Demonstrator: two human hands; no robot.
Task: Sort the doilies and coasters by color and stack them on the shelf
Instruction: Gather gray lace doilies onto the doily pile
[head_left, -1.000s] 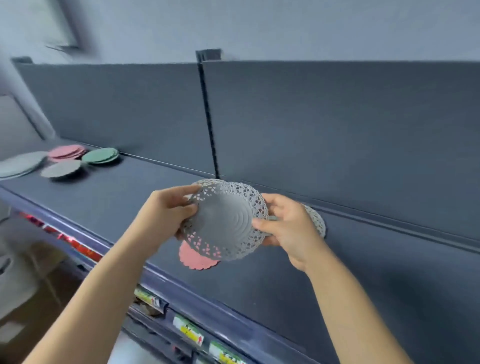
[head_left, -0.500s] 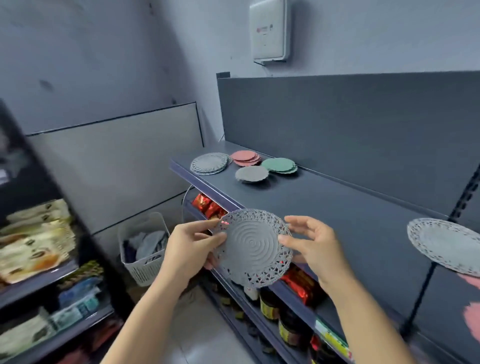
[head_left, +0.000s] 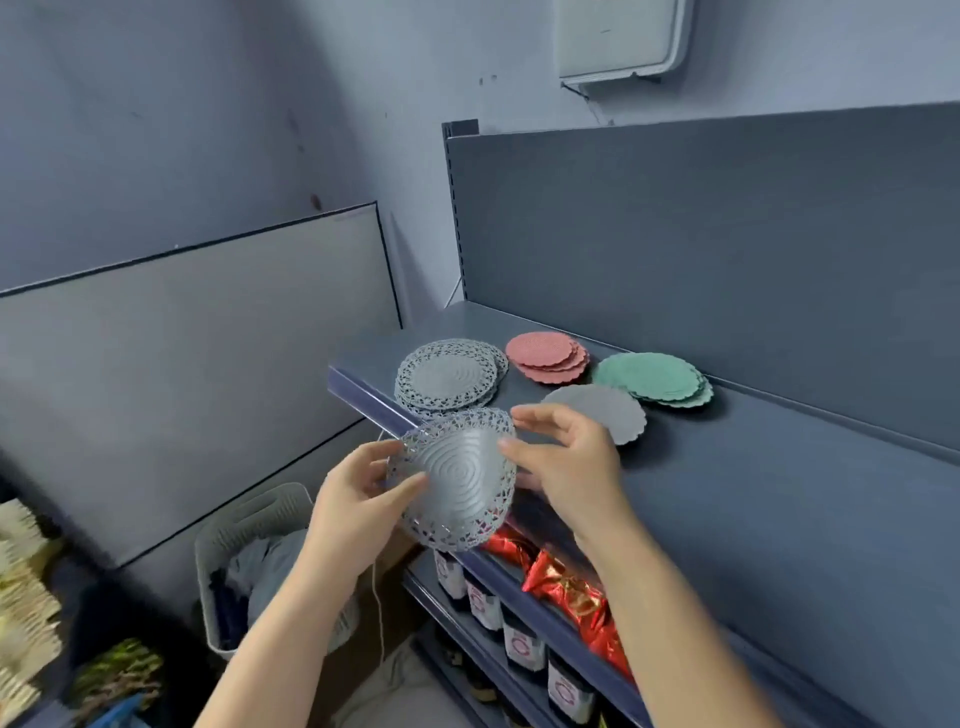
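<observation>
Open air above the dark blue-grey metal shelf (head_left: 779, 499) gives me access from the front and above. The upright grey back panel (head_left: 727, 249) closes the rear. Four piles crowd the left end, narrow gaps between: grey lace doilies (head_left: 449, 376), pink scalloped coasters (head_left: 545, 353), green scalloped coasters (head_left: 654, 379), grey scalloped coasters (head_left: 618, 415). Right of them the surface lies bare up to the back panel.

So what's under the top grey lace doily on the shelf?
The round grey lace doily tops a pile of matching doilies, only their rims showing. Their number is hidden.
</observation>
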